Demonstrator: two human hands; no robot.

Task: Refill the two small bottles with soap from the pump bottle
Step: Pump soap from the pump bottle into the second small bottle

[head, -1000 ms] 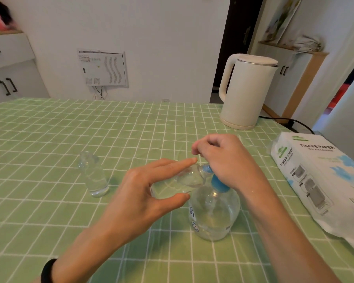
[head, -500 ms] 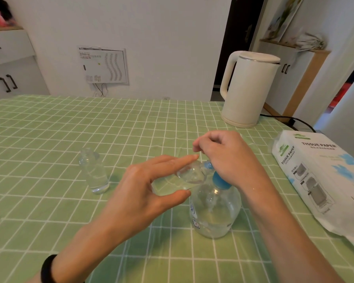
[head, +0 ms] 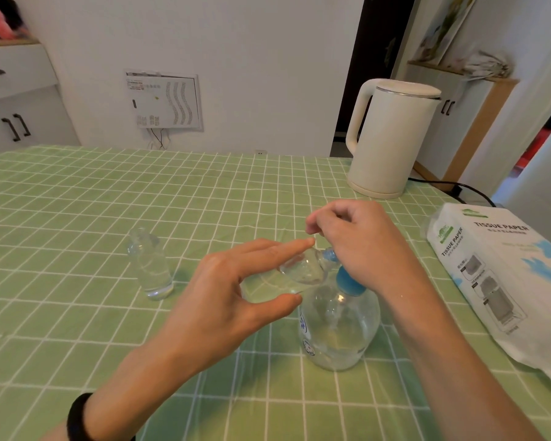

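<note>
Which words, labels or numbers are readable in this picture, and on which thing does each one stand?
"TISSUE PAPER": top of the tissue pack.
"TISSUE PAPER": again, on its side face.
Smaller print on the pack: too small to read.
Blue label on the pump bottle: blurred, unreadable.
Print on the wall panel: too small to read.

Clear, glossy plastic is seen in the pump bottle point(head: 341, 332) with its smooth blue collar point(head: 347, 281), the held small bottle point(head: 299, 269) and the standing small bottle point(head: 150, 268) at the left, while a slight sheen is shown by the checked green tablecloth point(head: 77, 218), a matt cream shell by the far kettle point(head: 392, 141), and shiny film by the tissue pack point(head: 503, 275) at the right.
</note>
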